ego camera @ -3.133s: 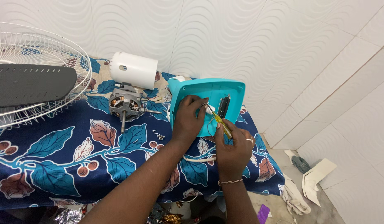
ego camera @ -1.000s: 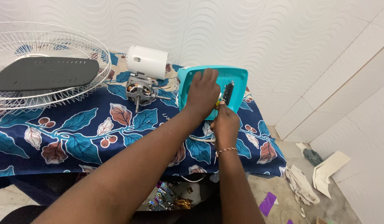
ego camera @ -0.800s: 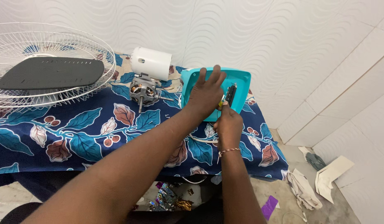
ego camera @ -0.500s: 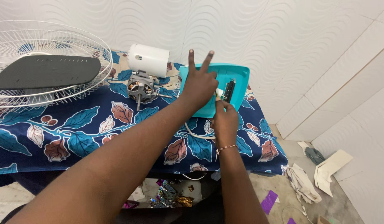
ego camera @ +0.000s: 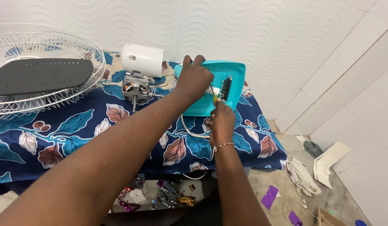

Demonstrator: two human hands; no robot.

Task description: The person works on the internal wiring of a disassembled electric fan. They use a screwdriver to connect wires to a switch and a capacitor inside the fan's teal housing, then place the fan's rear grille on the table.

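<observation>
A turquoise plastic fan housing (ego camera: 233,79) stands tilted on the table, its inside facing me, with a dark switch block (ego camera: 225,88) mounted in it. My left hand (ego camera: 194,80) grips the housing's upper left edge and steadies it. My right hand (ego camera: 221,123) sits just below, shut on a yellow-handled screwdriver (ego camera: 213,97) whose tip points up into the housing beside the switch block. A white cable (ego camera: 189,129) loops out from under the housing.
A bare fan motor (ego camera: 134,88) with a white cylindrical cover (ego camera: 142,60) lies left of the housing. A wire fan guard (ego camera: 55,46) holding a grey fan base (ego camera: 39,75) fills the table's left. Blue leaf-print cloth (ego camera: 76,125) covers the table. Scraps litter the floor (ego camera: 302,178).
My left hand's raised fingers have closed back down over the housing's upper edge. My right hand with the screwdriver has stayed at the same spot below the switch block.
</observation>
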